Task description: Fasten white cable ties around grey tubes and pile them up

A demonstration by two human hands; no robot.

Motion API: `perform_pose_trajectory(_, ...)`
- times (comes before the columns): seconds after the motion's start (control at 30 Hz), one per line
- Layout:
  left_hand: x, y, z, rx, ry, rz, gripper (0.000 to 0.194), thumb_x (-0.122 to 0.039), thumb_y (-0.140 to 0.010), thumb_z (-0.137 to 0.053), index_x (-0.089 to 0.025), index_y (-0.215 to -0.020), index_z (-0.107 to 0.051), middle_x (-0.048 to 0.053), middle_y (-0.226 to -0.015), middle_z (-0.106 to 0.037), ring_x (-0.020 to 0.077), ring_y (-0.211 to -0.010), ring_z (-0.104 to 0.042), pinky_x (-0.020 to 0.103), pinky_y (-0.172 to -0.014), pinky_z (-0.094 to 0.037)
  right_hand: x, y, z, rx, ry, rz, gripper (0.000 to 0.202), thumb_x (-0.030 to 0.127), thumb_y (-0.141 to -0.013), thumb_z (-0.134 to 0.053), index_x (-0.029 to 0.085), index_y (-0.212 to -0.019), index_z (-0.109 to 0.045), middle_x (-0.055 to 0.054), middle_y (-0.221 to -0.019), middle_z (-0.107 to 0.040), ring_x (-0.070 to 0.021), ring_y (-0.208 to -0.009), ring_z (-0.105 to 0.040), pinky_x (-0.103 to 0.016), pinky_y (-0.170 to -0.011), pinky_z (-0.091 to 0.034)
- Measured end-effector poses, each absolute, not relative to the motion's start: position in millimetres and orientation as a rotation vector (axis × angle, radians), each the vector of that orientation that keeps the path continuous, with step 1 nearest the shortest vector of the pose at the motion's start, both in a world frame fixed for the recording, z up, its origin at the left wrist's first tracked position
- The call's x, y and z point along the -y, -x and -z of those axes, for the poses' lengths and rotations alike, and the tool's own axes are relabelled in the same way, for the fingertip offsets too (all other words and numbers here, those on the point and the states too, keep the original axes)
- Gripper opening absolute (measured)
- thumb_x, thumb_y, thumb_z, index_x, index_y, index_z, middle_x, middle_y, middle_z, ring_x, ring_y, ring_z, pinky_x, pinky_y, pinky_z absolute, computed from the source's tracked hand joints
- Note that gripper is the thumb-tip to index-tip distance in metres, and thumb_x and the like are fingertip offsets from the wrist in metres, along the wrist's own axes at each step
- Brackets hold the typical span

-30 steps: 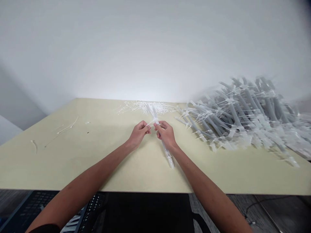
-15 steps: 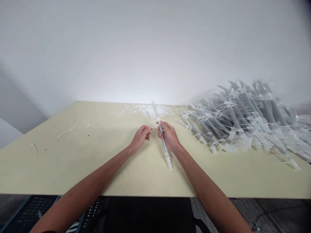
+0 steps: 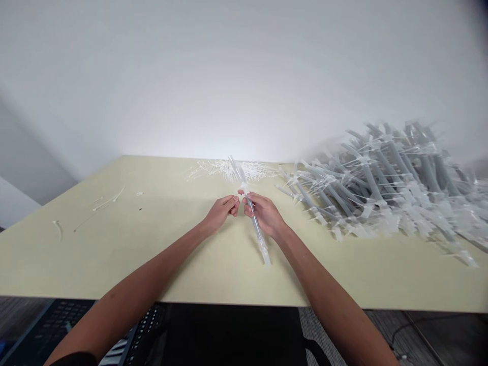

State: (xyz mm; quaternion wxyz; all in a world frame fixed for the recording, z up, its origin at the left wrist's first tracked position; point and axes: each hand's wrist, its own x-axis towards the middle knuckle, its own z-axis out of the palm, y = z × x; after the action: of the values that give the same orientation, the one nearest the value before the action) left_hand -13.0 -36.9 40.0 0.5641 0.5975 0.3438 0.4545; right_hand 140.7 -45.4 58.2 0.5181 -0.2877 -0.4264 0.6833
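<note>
My right hand (image 3: 265, 213) is wrapped round a grey plastic tube (image 3: 259, 235), which tilts with its upper end away from me. Clear plastic film covers both ends of the tube, and a whitish band circles it just above my right fingers. Close beside it, my left hand (image 3: 224, 211) is closed in a pinch, apparently on a thin white cable tie (image 3: 239, 198) near the tube; most of that tie is hidden by the fingers. Behind the tube's upper end lies a loose heap of white cable ties (image 3: 217, 169).
A large pile of similar film-ended grey tubes (image 3: 366, 183) fills the table's right side. Several loose ties (image 3: 110, 200) and a small dark scrap (image 3: 140, 209) lie to the left. Below the table's front edge (image 3: 213, 304) stands a dark crate (image 3: 57, 325). A wall rises behind.
My left hand has moved slightly right, closer to the tube and my right fingers. The tube's upper end has tipped a little to the left.
</note>
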Motion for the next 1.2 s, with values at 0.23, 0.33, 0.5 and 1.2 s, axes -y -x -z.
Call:
perform_pose_trajectory(0.23, 42, 9, -42, -0.864, -1.443, -1.175, 0.032, -0.042, -0.083, -0.044, -0.016, -0.064, -0.047, -0.003, -0.053, -0.035, 0.0100, -0.055, -0.038, 0.025, -0.060, -0.034, 41, -142, -52, 1.123, 0.764, -1.474, 0.025, 0.030, -0.068, -0.067, 0.015, -0.088, -0.065, -0.005, -0.076, -0.060, -0.0083, -0.055, -0.045, -0.025, -0.050, -0.030)
perform_pose_trajectory(0.33, 42, 8, -42, -0.885, -1.438, -1.188, 0.032, -0.042, -0.082, -0.044, -0.016, -0.063, -0.048, -0.003, -0.052, -0.036, 0.0102, -0.055, -0.039, 0.025, -0.059, -0.034, 42, -139, -52, 1.127, 0.786, -1.426, 0.025, 0.031, -0.067, -0.068, 0.014, -0.085, -0.065, -0.005, -0.077, -0.060, -0.0085, -0.055, -0.046, -0.025, -0.049, -0.031)
perform_pose_trajectory(0.5, 42, 8, -43, -0.802, -1.301, -1.132, 0.034, -0.045, -0.081, -0.046, -0.016, -0.064, -0.051, -0.002, -0.053, -0.038, 0.0106, -0.056, -0.041, 0.027, -0.063, -0.036, 45, -138, -55, 1.048, 0.774, -1.521, 0.033, 0.039, -0.067, -0.067, 0.014, -0.088, -0.065, -0.004, -0.073, -0.058, -0.0082, -0.055, -0.045, -0.024, -0.049, -0.034)
perform_pose_trajectory(1.2, 59, -1, -53, -0.800, -1.344, -1.203, 0.038, -0.044, -0.084, -0.044, -0.015, -0.061, -0.050, -0.004, -0.048, -0.033, 0.0098, -0.051, -0.041, 0.027, -0.060, -0.037, 43, -138, -52, 1.081, 0.774, -1.551, 0.032, 0.048, -0.073, -0.059, 0.016, -0.075, -0.062, -0.002, -0.063, -0.055, -0.0112, -0.057, -0.050, -0.026, -0.058, -0.040)
